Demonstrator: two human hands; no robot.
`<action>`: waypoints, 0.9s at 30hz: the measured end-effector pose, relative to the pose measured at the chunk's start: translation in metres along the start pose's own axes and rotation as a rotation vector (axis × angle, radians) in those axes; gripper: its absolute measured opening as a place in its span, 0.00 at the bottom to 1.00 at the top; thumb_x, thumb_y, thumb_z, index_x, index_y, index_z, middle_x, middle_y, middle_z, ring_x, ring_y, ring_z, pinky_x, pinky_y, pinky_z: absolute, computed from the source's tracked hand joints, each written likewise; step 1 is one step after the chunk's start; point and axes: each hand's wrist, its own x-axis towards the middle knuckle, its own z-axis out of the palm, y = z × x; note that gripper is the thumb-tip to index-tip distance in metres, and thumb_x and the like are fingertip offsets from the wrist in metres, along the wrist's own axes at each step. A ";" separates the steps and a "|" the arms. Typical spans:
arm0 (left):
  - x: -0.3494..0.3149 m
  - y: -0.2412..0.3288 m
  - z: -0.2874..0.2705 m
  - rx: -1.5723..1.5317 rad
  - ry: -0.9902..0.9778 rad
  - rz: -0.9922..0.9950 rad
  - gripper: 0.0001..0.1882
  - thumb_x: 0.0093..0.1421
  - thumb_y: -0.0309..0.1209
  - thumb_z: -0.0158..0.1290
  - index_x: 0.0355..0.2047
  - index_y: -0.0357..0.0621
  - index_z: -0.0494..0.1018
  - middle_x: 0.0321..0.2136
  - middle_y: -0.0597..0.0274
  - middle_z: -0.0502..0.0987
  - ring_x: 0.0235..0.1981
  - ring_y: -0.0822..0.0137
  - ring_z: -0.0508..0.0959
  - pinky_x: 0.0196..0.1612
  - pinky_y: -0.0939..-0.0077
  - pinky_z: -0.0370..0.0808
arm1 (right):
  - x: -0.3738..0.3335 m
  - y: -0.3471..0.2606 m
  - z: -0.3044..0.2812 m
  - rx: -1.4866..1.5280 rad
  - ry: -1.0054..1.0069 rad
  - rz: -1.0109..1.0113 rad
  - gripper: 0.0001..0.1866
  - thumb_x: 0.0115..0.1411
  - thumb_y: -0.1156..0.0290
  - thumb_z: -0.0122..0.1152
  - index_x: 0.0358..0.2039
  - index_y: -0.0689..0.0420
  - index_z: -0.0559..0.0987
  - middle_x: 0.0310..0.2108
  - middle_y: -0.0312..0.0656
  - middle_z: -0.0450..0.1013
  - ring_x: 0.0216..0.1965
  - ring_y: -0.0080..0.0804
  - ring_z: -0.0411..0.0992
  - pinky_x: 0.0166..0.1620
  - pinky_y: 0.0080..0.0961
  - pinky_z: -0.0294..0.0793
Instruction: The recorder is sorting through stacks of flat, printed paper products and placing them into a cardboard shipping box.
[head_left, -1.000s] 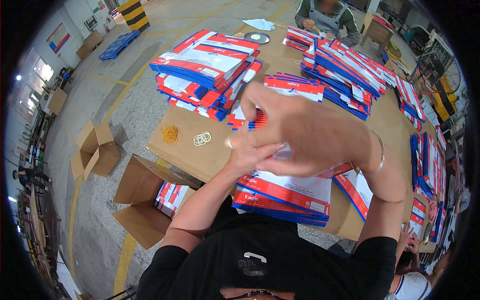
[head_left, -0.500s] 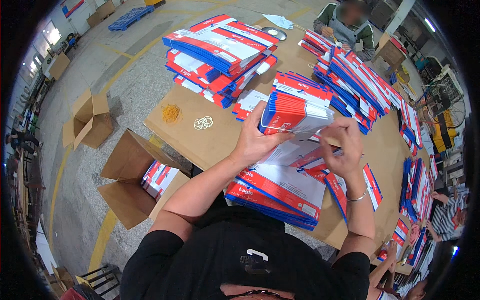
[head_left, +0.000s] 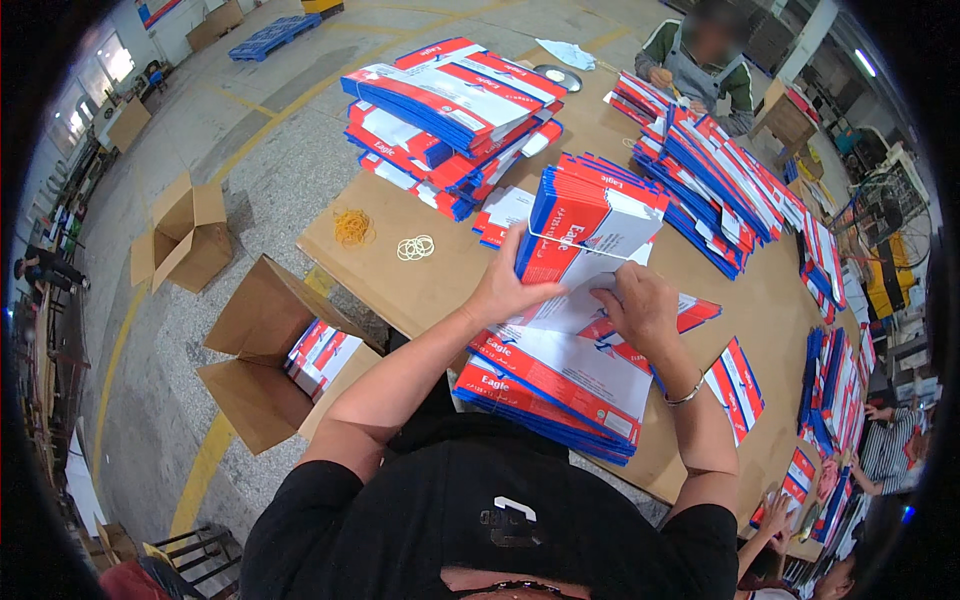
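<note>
My left hand (head_left: 503, 288) grips a thick bundle of flat folded cartons (head_left: 585, 225), red, white and blue, by its left side, thumb across the front. The bundle stands upright and tilted above the table. A thin white rubber band (head_left: 578, 245) crosses its front. Where the band reaches the right edge, my right hand (head_left: 645, 308) has its fingers curled in on it; the fingertips are partly hidden. Below both hands lies a stack of flat cartons (head_left: 560, 395), the top one folded partly open.
Tall carton piles (head_left: 450, 110) stand far left, with yellow rubber bands (head_left: 353, 228) and white bands (head_left: 415, 248) nearby. More carton rows (head_left: 710, 185) fill the right. An open cardboard box (head_left: 270, 345) holds bundles on the floor. A co-worker (head_left: 700, 70) sits across the table (head_left: 440, 290).
My right hand has moved down and left, its fingers now curled closer to the bundle. On the bundle's front, the white band now runs at a slant. My left hand still grips the bundle.
</note>
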 end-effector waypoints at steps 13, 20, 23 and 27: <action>-0.015 0.040 -0.051 -0.107 -0.183 -0.065 0.32 0.49 0.32 0.68 0.53 0.38 0.68 0.44 0.59 0.76 0.44 0.71 0.75 0.49 0.72 0.72 | -0.011 -0.006 -0.123 -0.080 0.203 -0.090 0.16 0.51 0.62 0.69 0.34 0.58 0.77 0.23 0.44 0.71 0.27 0.47 0.71 0.31 0.37 0.70; 0.027 0.093 -0.116 0.212 -0.471 0.001 0.27 0.51 0.34 0.66 0.50 0.39 0.71 0.39 0.60 0.79 0.43 0.71 0.76 0.47 0.73 0.72 | -0.002 -0.001 -0.104 0.907 -0.259 0.022 0.25 0.55 0.70 0.66 0.52 0.67 0.74 0.44 0.40 0.76 0.44 0.27 0.73 0.50 0.25 0.69; 0.043 0.089 -0.174 -0.049 -0.258 -0.066 0.21 0.62 0.43 0.51 0.49 0.42 0.72 0.38 0.61 0.80 0.41 0.71 0.77 0.44 0.74 0.73 | 0.012 -0.010 -0.096 1.047 -0.195 0.056 0.26 0.56 0.71 0.65 0.54 0.65 0.72 0.46 0.41 0.75 0.46 0.27 0.73 0.52 0.25 0.69; 0.026 0.028 -0.210 -0.331 0.636 -0.002 0.26 0.68 0.52 0.35 0.45 0.43 0.72 0.34 0.61 0.80 0.33 0.74 0.77 0.33 0.78 0.72 | 0.051 -0.002 -0.091 1.463 0.069 0.177 0.30 0.58 0.74 0.63 0.59 0.65 0.65 0.50 0.45 0.74 0.48 0.30 0.74 0.53 0.27 0.72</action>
